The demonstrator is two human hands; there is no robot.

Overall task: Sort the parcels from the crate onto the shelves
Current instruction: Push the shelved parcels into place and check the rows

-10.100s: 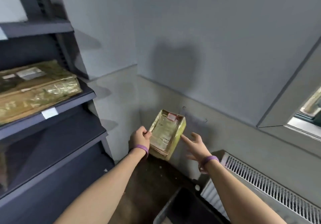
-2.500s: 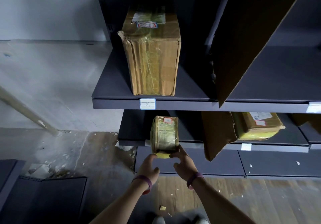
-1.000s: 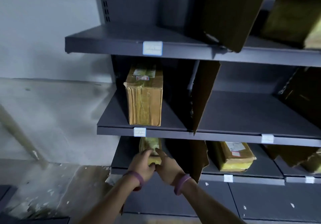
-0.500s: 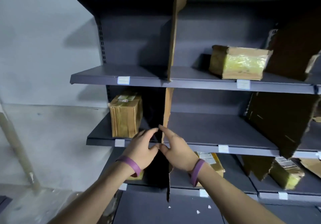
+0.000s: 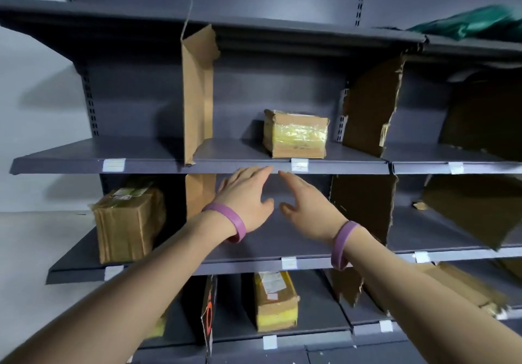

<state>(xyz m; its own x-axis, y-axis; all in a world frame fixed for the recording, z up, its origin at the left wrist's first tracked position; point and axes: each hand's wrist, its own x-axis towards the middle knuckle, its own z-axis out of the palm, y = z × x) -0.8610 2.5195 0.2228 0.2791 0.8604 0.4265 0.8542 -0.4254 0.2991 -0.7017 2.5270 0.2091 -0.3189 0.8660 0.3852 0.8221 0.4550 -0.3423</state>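
Observation:
My left hand [image 5: 248, 197] and my right hand [image 5: 303, 204] are raised side by side in front of the dark grey shelving, fingers spread, nothing in either. Both wrists wear purple bands. Their fingertips reach the front edge of the upper shelf [image 5: 226, 164]. A taped brown parcel [image 5: 295, 133] sits on that shelf just above my hands. A taller parcel [image 5: 128, 222] stands on the middle shelf at the left. On the lower shelf lies a long parcel [image 5: 275, 300], and a yellow corner of a small parcel [image 5: 158, 328] shows under my left forearm.
Torn cardboard dividers [image 5: 197, 92] [image 5: 370, 115] [image 5: 364, 211] stand upright between shelf bays. White label tags [image 5: 113, 165] mark the shelf edges. Something green [image 5: 474, 23] lies on the top shelf at the right. More parcels [image 5: 463, 287] sit at the lower right. A grey wall [image 5: 34, 109] borders the left.
The small parcel went onto the lower shelf at the left and both hands let it go. My hands have risen and moved right, and the view has tilted upward.

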